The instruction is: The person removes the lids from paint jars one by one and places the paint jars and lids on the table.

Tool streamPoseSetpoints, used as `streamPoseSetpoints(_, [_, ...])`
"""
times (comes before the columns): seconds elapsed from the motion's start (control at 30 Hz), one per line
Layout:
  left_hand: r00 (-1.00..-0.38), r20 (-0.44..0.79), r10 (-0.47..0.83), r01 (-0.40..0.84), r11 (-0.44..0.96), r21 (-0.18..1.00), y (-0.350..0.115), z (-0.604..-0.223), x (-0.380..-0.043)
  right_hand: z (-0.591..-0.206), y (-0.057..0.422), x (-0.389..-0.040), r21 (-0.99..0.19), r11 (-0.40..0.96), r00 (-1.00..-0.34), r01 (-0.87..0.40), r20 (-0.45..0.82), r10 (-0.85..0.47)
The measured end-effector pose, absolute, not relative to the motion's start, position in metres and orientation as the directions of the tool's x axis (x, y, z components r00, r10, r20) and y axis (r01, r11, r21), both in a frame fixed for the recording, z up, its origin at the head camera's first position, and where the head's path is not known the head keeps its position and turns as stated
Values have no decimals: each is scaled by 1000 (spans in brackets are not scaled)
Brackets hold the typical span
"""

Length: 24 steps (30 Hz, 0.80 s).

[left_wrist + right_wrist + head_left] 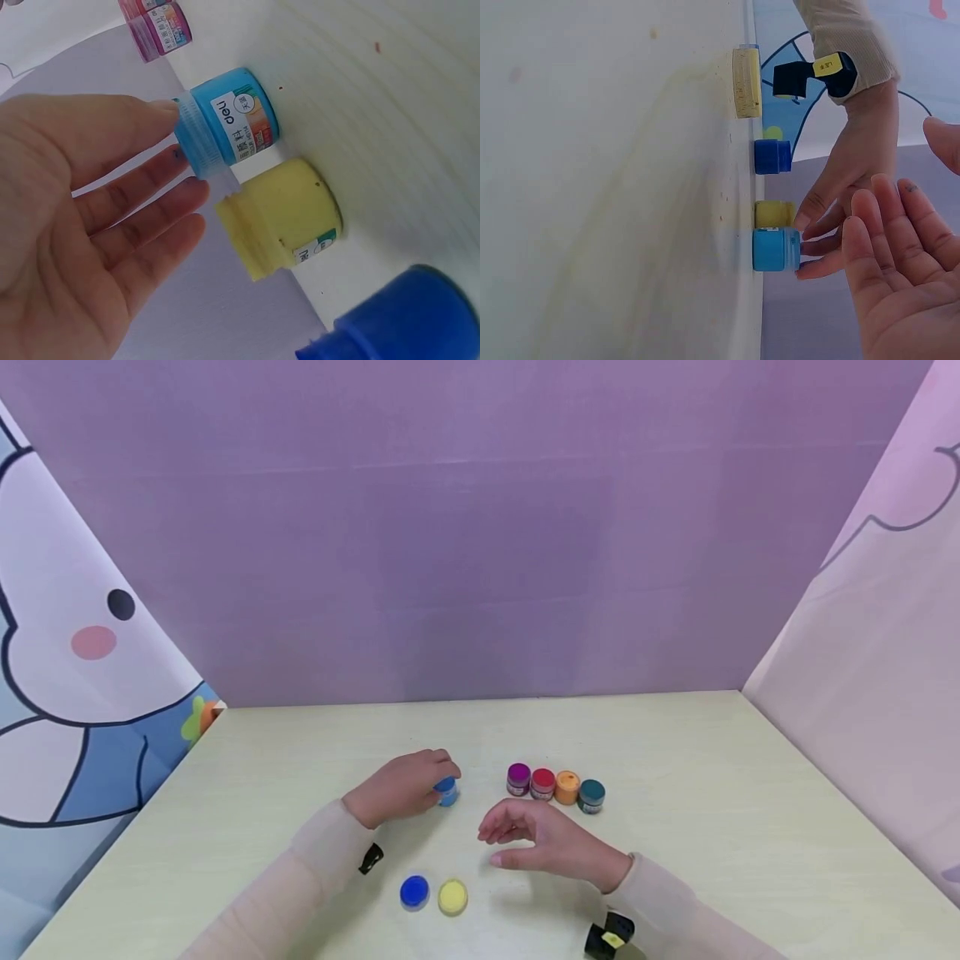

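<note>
My left hand pinches a light blue paint jar left of the table's middle. In the left wrist view, the thumb and fingers are at the clear lid of this light blue jar, whose label faces the camera. A yellow paint jar and a dark blue one appear beyond it there. My right hand hovers over the table in front of the back row of jars, palm turned inward, fingers loosely bent and holding nothing. The right wrist view shows that hand with its fingers spread.
At the back stand a purple jar, a red jar, an orange jar and a teal jar, side by side. Nearer the front are a dark blue jar and a yellow jar. A purple panel rises behind the table.
</note>
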State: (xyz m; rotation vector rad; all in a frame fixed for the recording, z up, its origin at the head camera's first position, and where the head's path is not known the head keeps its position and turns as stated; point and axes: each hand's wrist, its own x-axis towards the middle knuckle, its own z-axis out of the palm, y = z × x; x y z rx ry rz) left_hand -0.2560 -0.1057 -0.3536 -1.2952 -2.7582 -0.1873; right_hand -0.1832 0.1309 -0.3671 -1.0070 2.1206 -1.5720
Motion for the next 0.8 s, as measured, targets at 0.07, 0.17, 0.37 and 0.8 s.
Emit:
streamPoseSetpoints(0.07, [-636, 130, 761, 771, 633, 73, -105, -354, -257, -366, 131, -183, -925, 153, -705, -347, 150, -693])
streamPoseSetpoints(0.17, [-636, 129, 761, 771, 633, 71, -104, -355, -259, -366, 131, -183, -926, 153, -706, -346, 150, -692])
streamPoseSetpoints(0.37, [-634, 122, 764, 773, 631, 66, -102, -357, -263, -367, 130, -183, -920, 141, -696, -366, 170, -698])
streamPoseSetpoints(0.8, [-616, 146, 774, 783, 622, 4, -99, -357, -258, -369, 130, -184, -923, 166, -715, -348, 146, -683])
